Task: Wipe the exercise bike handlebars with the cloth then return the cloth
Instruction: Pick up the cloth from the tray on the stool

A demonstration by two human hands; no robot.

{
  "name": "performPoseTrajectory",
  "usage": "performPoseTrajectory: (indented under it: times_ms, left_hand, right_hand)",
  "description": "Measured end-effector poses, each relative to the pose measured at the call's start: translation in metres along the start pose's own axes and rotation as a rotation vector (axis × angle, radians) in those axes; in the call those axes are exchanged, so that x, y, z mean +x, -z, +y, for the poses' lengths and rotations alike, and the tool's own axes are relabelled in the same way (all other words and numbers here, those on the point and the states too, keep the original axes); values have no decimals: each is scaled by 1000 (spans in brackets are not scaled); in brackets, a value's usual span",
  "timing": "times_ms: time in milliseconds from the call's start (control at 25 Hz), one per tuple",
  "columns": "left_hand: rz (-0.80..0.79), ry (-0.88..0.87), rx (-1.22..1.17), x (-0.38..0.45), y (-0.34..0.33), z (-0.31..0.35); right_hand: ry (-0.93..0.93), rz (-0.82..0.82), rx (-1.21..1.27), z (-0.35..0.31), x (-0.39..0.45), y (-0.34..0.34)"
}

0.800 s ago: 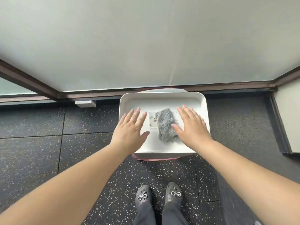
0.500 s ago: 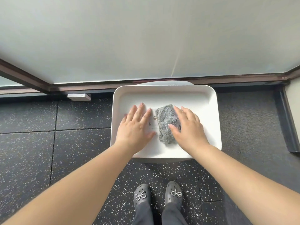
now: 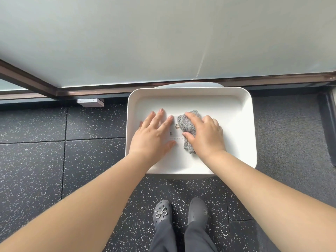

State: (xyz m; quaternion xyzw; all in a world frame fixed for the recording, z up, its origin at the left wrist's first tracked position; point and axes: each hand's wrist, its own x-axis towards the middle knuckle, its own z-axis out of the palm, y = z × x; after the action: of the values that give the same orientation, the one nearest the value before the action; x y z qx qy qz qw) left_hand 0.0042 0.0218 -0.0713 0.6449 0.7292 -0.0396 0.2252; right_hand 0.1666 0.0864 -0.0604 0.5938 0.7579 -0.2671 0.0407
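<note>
Right hand (image 3: pixel 205 135) grips cloth (image 3: pixel 188 128), lengthwise toward wall, in tray (image 3: pixel 241 124)

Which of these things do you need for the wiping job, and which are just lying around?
For the job:
- grey cloth, under the right hand
- white tray holding it
- left hand, flat on the tray

Just there:
- speckled floor
- grey shoes
- small block by the wall

Dark speckled rubber floor tiles (image 3: pixel 45 160) meet a frosted glass wall (image 3: pixel 163 37) — framed in brown metal (image 3: pixel 36 82).
</note>
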Motion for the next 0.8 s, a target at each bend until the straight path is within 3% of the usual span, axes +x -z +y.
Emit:
performPoseTrajectory:
  times_ms: [200,800]
  left_hand:
    - [-32,26,30,-12,23,3]
    - [-37,48,201,-135,192,84]
  right_hand:
    - [-27,-34,283,5,-5,25]
    - [-32,-38,350,-12,-128,211]
